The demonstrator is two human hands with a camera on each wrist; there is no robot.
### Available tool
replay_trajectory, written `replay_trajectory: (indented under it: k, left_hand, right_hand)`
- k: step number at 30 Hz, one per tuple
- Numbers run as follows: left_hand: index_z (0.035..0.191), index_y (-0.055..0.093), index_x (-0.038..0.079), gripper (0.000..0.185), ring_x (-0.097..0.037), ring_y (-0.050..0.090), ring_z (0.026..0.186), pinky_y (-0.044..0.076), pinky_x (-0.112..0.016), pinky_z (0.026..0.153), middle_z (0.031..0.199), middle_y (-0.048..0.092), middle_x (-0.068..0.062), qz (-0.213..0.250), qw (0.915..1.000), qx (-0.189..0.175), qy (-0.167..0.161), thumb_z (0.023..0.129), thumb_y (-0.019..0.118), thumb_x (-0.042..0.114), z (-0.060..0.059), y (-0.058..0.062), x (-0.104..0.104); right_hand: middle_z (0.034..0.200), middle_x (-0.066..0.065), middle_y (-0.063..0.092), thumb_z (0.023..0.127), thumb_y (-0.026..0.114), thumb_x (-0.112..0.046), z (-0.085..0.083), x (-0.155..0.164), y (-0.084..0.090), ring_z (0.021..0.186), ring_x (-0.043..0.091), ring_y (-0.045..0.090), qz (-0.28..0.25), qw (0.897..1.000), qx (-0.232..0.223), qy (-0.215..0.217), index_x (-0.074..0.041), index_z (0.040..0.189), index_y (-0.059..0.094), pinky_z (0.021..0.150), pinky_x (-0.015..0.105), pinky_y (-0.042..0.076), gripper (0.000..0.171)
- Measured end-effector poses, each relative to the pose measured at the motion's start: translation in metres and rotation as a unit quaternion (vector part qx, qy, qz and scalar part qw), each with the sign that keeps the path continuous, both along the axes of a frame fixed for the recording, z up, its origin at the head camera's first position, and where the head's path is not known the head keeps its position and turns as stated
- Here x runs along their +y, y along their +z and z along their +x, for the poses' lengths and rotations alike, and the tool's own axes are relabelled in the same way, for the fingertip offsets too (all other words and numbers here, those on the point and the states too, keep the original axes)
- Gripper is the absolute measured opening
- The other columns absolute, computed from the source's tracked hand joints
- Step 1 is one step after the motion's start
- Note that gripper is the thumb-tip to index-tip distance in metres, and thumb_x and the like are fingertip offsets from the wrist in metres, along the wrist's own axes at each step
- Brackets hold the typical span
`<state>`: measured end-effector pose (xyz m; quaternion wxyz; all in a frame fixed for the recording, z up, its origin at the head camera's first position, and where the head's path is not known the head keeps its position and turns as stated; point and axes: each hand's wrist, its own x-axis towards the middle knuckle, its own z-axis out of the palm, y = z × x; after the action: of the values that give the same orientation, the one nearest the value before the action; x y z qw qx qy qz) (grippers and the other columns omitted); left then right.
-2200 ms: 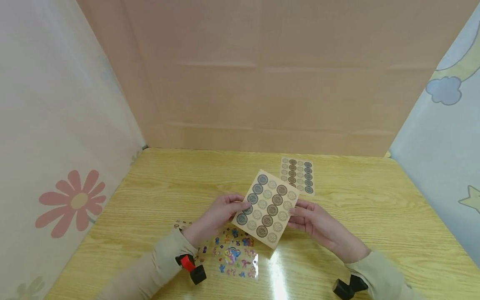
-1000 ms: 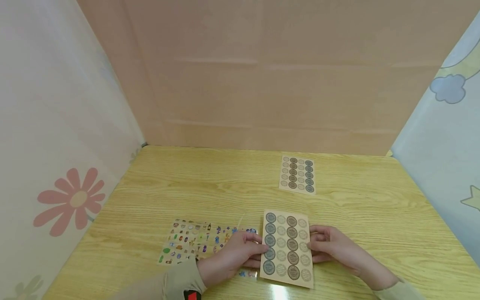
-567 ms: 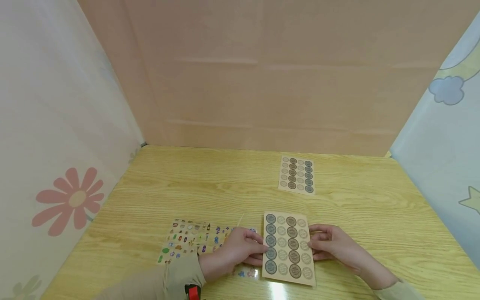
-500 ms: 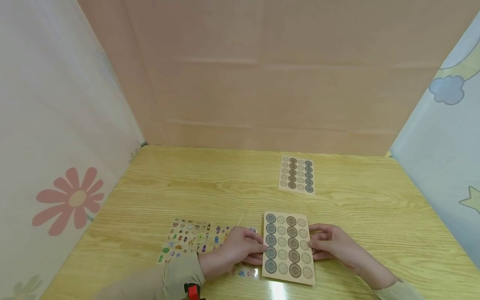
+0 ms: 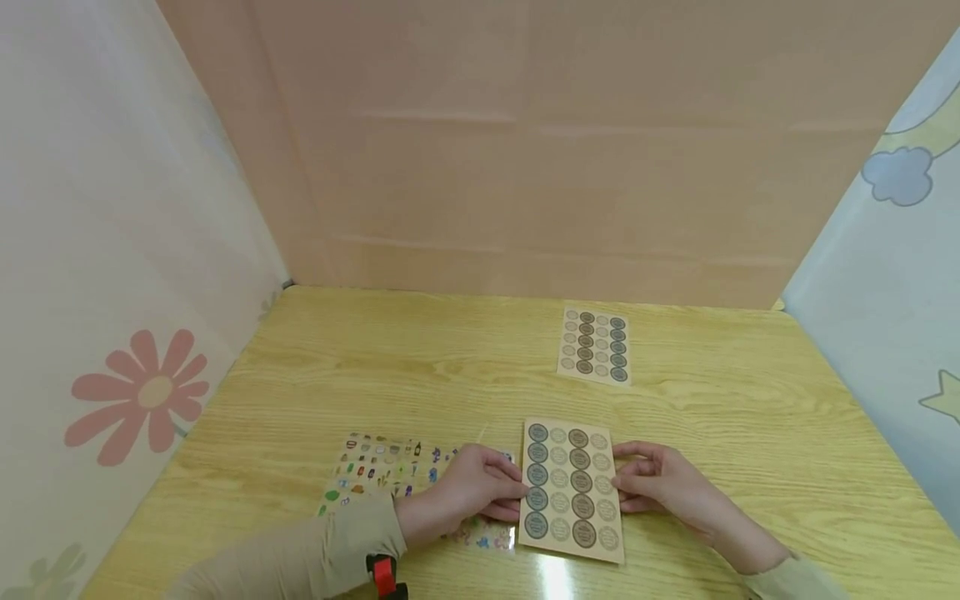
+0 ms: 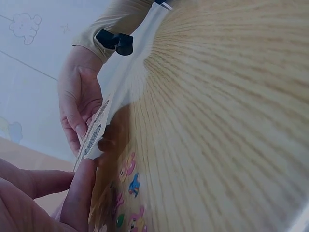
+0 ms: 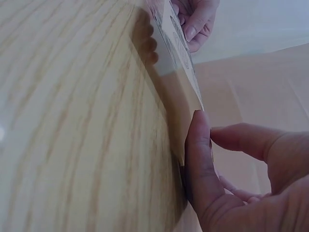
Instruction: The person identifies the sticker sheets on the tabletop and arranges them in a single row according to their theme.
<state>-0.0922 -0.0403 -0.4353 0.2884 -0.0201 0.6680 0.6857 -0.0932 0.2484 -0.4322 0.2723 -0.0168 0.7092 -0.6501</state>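
Pinching a tan rectangular paper sheet of round grey-blue and brown stickers (image 5: 570, 492) by opposite edges with left hand (image 5: 480, 485) and right hand (image 5: 660, 482), seemingly aligning it between them, just above the yellow wood-grain bench (image 5: 420, 358). Probably calling next for lowering it level, then loosening both pinches.

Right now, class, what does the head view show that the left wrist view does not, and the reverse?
Only the head view: the far round-label sticker sheet and the pink wall flower.
Only the left wrist view: the black mount on the right sleeve.
Both: the left fingers and right fingers holding the near round-label sticker sheet, cartoon stickers, and the wood-grain table.
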Motion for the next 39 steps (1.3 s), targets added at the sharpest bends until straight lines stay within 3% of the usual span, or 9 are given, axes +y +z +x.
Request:
replay_trajectory:
  k: [16,27,39]
  left_hand:
    - [0.090,0.067,-0.006,0.009,-0.023,0.069,0.060,0.060,-0.035,0.059,0.075,0.069,-0.019,-0.013,0.9998,-0.002,-0.016,0.082,0.071,-0.004,-0.006,0.000,-0.004]
    - [0.088,0.067,-0.004,0.009,-0.022,0.068,0.060,0.060,-0.034,0.058,0.075,0.069,-0.017,-0.032,0.9993,-0.013,-0.017,0.081,0.072,-0.004,0.000,0.001,-0.003]
    - [0.089,0.066,-0.006,0.010,-0.023,0.068,0.060,0.060,-0.034,0.057,0.075,0.069,-0.019,-0.032,0.9991,-0.014,-0.024,0.080,0.072,-0.005,0.004,-0.001,-0.002]
  right_hand:
    - [0.089,0.013,0.062,0.088,0.064,0.002,-0.002,-0.002,0.002,0.080,0.025,0.065,0.007,1.000,0.007,-0.007,0.017,0.132,0.032,0.075,0.041,0.059,0.056]
    - [0.088,0.013,0.063,0.089,0.065,0.000,0.003,-0.002,-0.002,0.079,0.026,0.066,0.022,1.000,0.006,-0.010,0.015,0.132,0.034,0.073,0.041,0.059,0.055]
    - [0.090,0.013,0.063,0.089,0.065,-0.001,0.007,0.000,-0.001,0.082,0.027,0.066,0.004,1.000,0.007,-0.006,0.018,0.131,0.033,0.074,0.040,0.059,0.057]
